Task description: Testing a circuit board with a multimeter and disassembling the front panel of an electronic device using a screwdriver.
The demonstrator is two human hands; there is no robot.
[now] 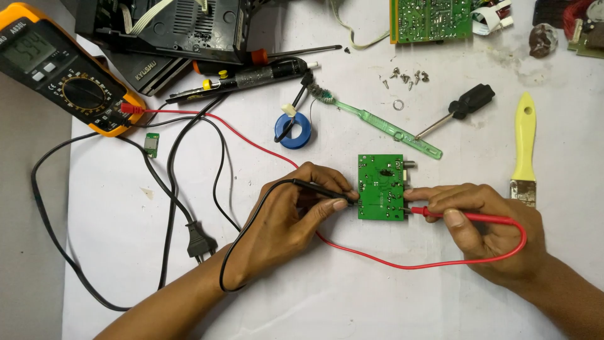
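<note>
Small green circuit board [380,187] lies flat, black probe [318,188] and red probe [440,214] touching it.

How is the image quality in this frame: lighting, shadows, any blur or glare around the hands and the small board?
Head view: even, diffuse light on the white table, with only soft shadows under the left hand and right hand. The green circuit board, black probe and red probe are sharp, without motion blur. No strong glare; the multimeter is cut by the frame's top-left edge.

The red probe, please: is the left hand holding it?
No, the right hand holds the red probe; the left hand holds the black probe.
</note>
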